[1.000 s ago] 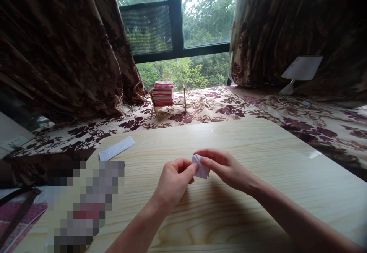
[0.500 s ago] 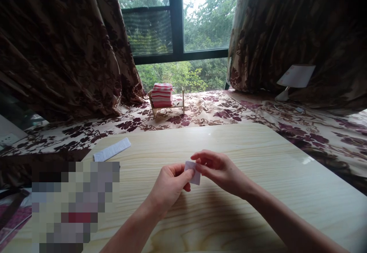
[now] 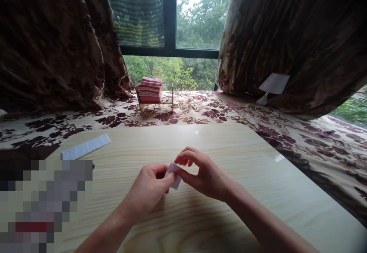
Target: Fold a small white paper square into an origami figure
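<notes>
Now, from the head view, our left hand (image 3: pixel 151 187) pinches a small white paper (image 3: pixel 172 167) between thumb and fingers, above the desk (image 3: pixel 226 148). Our right hand (image 3: pixel 202 172) has its thumb at the paper's edge; we cannot tell whether that grip pinches too. Well apart, 1 pale strip (image 3: pixel 86 147) lies toward the far-left corner.

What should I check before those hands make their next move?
1. Left hand pinches the small white paper: ok.
2. Right hand grips it too: cannot tell; thumb and fingertips are at its edge.
3. Paper's underside is lying evenly: cannot tell, hidden from view.
4. Long pale strip is away from both hands: ok, far left on the table.
5. Striped stack is off the table: ok, on its little stand beyond.
</notes>
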